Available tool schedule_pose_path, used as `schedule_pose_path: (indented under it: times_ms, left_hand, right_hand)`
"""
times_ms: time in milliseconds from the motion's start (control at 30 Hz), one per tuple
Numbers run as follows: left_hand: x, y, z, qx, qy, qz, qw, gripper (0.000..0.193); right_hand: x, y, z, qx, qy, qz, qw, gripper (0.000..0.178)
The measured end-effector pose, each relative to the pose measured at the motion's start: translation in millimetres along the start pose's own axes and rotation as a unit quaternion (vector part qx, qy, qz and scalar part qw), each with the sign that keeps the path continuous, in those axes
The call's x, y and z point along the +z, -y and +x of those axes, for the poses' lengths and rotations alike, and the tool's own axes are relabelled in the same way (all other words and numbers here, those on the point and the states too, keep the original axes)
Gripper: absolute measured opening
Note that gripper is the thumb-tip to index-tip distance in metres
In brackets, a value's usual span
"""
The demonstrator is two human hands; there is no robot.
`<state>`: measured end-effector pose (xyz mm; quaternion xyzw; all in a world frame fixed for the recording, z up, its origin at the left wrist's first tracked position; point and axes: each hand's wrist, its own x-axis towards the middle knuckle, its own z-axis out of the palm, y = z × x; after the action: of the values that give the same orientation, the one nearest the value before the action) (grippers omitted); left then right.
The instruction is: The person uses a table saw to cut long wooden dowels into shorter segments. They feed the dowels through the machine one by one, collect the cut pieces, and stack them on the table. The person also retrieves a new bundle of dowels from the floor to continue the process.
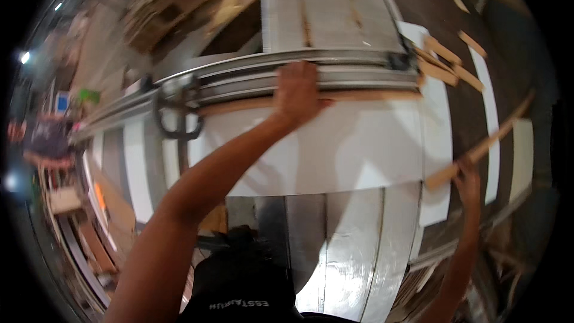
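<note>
Wooden strip (pixel 493 138) at frame right, gripped by the blurred right hand (pixel 467 179), left hand (pixel 297 93) on the upper-centre metal rail (pixel 239 76), fingertips unclear, its grip impossible to tell, white panel (pixel 365 143) at centre, part-hidden by the left forearm (pixel 224 170).

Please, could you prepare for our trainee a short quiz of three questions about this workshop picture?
1. Multiple choice: What does the right grip hold?
a) a metal hammer
b) a wooden strip
c) a paper cup

2. True or false: The left grip rests on the metal rail.

3. Fill the gap: The large panel below the metal rail in the picture is ____ in colour.

Key: 1. b; 2. true; 3. white
</note>
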<state>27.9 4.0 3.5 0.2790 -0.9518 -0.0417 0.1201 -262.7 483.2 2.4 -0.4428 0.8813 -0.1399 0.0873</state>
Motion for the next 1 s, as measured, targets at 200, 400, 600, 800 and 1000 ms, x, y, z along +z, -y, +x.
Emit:
schedule_pose_path:
  times_ms: [200, 400, 600, 800, 1000]
  left_hand:
    - [44, 4, 2, 0.066, 0.06, -0.027, 0.996, 0.09]
    - [46, -30, -17, 0.056, 0.022, -0.005, 0.998, 0.092]
    - [17, -20, -21, 0.18, -0.114, 0.043, 0.976, 0.068]
    - [50, 3, -61, 0.222, -0.04, -0.096, 0.969, 0.052]
    - [39, -7, -51, 0.196, -0.025, -0.148, 0.969, 0.015]
  right_hand:
    - [31, 85, -80, -0.113, -0.026, -0.053, 0.992, 0.054]
    - [69, 137, -102, -0.265, -0.066, -0.003, 0.962, 0.042]
    - [87, 231, -111, -0.34, -0.095, -0.104, 0.93, 0.016]
    - [111, 305, -120, -0.3, -0.185, -0.086, 0.932, 0.009]
    - [82, 321, -129, -0.128, 0.009, -0.025, 0.991, 0.03]
